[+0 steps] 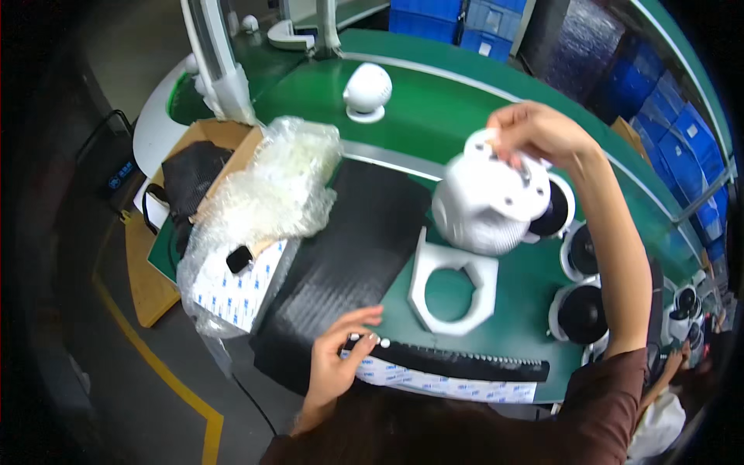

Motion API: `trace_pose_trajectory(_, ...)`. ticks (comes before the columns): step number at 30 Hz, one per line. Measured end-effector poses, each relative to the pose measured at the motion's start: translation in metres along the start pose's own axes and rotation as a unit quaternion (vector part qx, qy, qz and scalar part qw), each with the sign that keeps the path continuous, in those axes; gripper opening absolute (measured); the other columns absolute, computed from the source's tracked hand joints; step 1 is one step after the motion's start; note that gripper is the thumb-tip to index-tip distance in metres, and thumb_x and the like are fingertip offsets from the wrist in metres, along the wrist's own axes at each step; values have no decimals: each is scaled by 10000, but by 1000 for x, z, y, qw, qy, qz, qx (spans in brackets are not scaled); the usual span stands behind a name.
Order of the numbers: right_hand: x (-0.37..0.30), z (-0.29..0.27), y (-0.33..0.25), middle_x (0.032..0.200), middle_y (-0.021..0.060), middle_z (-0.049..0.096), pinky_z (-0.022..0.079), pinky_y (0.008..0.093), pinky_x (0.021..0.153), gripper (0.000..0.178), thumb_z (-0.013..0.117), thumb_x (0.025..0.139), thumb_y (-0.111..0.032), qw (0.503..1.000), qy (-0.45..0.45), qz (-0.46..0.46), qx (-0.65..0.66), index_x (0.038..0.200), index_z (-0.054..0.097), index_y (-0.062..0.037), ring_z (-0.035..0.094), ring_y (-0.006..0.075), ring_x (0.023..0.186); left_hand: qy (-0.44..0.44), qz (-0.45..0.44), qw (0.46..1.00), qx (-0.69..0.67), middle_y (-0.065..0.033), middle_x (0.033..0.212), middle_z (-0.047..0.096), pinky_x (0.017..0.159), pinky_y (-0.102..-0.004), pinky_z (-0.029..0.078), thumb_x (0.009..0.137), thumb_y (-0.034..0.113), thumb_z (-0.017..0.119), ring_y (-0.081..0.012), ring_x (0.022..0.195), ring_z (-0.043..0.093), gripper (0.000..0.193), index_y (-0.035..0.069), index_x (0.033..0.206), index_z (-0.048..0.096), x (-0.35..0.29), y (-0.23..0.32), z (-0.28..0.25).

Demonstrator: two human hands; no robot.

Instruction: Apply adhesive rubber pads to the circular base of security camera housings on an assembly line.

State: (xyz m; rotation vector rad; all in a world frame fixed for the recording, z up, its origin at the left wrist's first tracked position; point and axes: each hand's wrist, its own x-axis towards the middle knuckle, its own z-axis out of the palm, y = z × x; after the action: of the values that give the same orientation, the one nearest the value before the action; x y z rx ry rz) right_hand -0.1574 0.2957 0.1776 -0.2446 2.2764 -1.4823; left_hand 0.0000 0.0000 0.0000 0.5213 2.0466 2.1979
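My right hand [535, 133] reaches far forward with its fingers closed on the flat base of a large white ball-shaped housing [480, 205]. The housing is tilted, with its base and dark screw holes turned up toward me. A white block with a large round opening [422, 298] lies just nearer to me. My left hand [337, 360] is at the left end of a long black toothed strip [465, 363], thumb and forefinger apart. Small white pieces [385, 342] sit at that end, close to the thumb. White sheet with blue print [442, 384] shows along the strip's near side.
Black padding [353, 232] covers the green table's left half. Bubble wrap [267, 190] and a cardboard box [229, 136] lie farther left. Several white units with black fronts [583, 314] line the right. Another white device [368, 91] stands on the green conveyor. A co-worker's hand [673, 363] shows far right.
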Motion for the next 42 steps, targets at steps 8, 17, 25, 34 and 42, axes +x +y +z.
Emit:
trace_pose_trajectory(8,146,10,122,710,143,626,491,430,612,128,529,762,-188,723,446,-43,-525,803,624,-112,625,309,689,-3,-34,999,-28,-189,968,620,834,-317,427,798,-22,524,-247,935,587,85,-65,799,597,6,2,-12)
trace_pose_trajectory(17,124,9,179,1096,173,574,310,511,973,346,363,795,-91,825,324,61,-459,1083,556,-99,564,287,1008,-22,-39,999,-15,-195,952,623,817,-325,448,792,-45,514,-249,895,607,69,-68,803,579,12,-2,-17)
trace_pose_trajectory(25,139,20,107,960,192,610,499,441,725,288,507,732,-94,811,322,122,-472,1005,571,-26,611,355,850,-25,-41,999,-16,-206,987,608,799,-320,459,777,-56,529,-242,865,612,47,-74,792,570,12,-7,-18)
trace_pose_trajectory(34,236,52,108,1336,291,155,347,543,934,1115,824,519,-252,781,528,-99,-319,1377,113,-191,293,459,1198,-13,-61,998,-31,-210,1028,589,784,-303,462,751,-75,550,-220,848,611,53,-78,795,580,9,-3,-18)
trace_pose_trajectory(42,132,16,54,1224,242,428,538,394,622,1122,777,488,-464,959,276,-14,-65,1332,200,-2,527,332,1018,36,-42,998,42,-120,920,567,774,-269,424,754,-5,588,-193,854,566,82,-29,817,635,9,-8,-12)
